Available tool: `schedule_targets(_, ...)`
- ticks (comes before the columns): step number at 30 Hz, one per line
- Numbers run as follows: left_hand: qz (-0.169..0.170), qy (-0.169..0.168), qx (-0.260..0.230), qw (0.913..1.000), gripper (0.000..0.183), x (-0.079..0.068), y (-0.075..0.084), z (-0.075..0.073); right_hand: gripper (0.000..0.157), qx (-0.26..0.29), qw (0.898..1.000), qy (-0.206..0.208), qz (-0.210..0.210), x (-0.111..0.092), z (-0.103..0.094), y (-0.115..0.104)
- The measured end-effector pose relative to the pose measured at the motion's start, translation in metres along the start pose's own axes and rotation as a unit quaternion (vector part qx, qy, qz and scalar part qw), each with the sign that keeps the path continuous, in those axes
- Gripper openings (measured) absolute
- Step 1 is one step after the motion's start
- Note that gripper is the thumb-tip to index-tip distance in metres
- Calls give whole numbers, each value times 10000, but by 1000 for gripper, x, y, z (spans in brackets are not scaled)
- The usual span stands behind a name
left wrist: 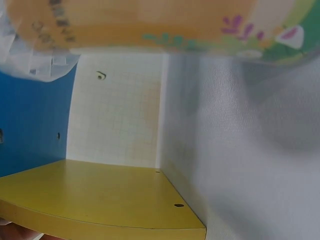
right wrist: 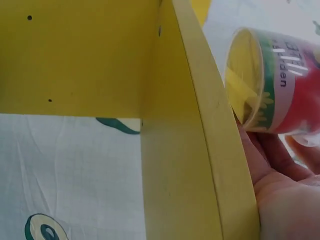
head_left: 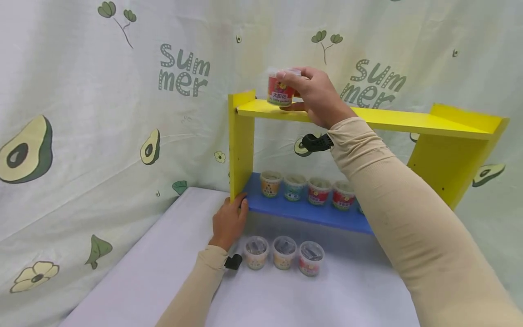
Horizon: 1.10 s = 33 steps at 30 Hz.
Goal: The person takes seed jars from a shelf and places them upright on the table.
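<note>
My right hand (head_left: 323, 97) grips a plastic cup with a red label (head_left: 280, 93), thumb near its clear lid. The cup is upright, just above the left end of the yellow top shelf (head_left: 400, 119). Seen from the right wrist, the red-label cup (right wrist: 300, 85) shows its clear base beside the yellow board edge. Lower down, my left hand (head_left: 229, 222) holds the front edge of the shelf's yellow left side panel (head_left: 241, 154), near the blue lower shelf (head_left: 302, 217). Some left fingers are hidden behind the panel.
On the blue shelf stands a row of cups, including an orange-label cup (head_left: 270, 184) and a teal-label cup (head_left: 294, 187); my right sleeve covers its right end. Three lidded cups, one a red-label cup (head_left: 310, 259), stand on the white table (head_left: 351, 295) in front. A printed curtain (head_left: 122, 91) hangs behind.
</note>
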<state>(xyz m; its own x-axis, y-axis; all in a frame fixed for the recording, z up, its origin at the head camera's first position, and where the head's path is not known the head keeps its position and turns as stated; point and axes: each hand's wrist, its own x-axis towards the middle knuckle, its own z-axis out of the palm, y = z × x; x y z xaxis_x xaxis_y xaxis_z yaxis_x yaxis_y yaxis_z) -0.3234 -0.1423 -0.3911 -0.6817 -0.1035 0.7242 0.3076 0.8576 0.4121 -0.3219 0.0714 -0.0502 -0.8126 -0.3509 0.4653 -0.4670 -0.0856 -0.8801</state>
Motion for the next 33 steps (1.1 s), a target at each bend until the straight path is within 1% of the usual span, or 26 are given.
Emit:
schedule_targets(2,-3,43,4,10000,40,3,0,-2,48,146,9998,131,-2,-3,-3,-4)
schedule_targets(7,-93,8,72,9999,41,7,-1,-5,47,231,9992,286,163,-11,-11,-12)
schedule_targets(16,-175,-103,54,9998,42,2,-4,-1,46,-52,9988,284,399,-26,-24,-13)
schedule_targets(21,-108,-30,86,9999,41,0,-2,-1,48,25,9984,379,417,-31,-32,-14)
schedule_targets(25,-59,-45,88,9999,41,1,0,0,48,63,9982,451,387,-34,-39,-16)
schedule_targets(33,-101,-49,122,9999,41,0,3,2,47,161,9984,400,371,-37,-47,-18)
